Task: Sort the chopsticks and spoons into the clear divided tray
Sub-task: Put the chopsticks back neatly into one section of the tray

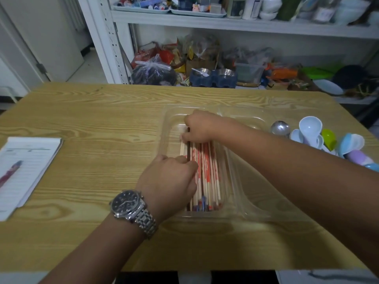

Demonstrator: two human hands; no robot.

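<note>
A clear divided tray (256,201) lies on the wooden table right of centre. Its left compartment holds several wooden chopsticks (207,173) with red and blue markings, lying lengthwise. My left hand (170,179), a metal watch on its wrist, rests on the near part of the bundle with fingers curled over the leftmost sticks. My right hand (200,126) reaches across to the far ends and pinches the sticks there. A pile of spoons (320,136), one metal and several coloured plastic, sits on the table just right of the tray. The tray's right compartment looks bare.
A lined notepad (24,169) with a pen (10,171) on it lies at the table's left edge. Behind the table stands a white shelf unit (225,23) crowded with bags, bowls and containers. A white door stands at far left.
</note>
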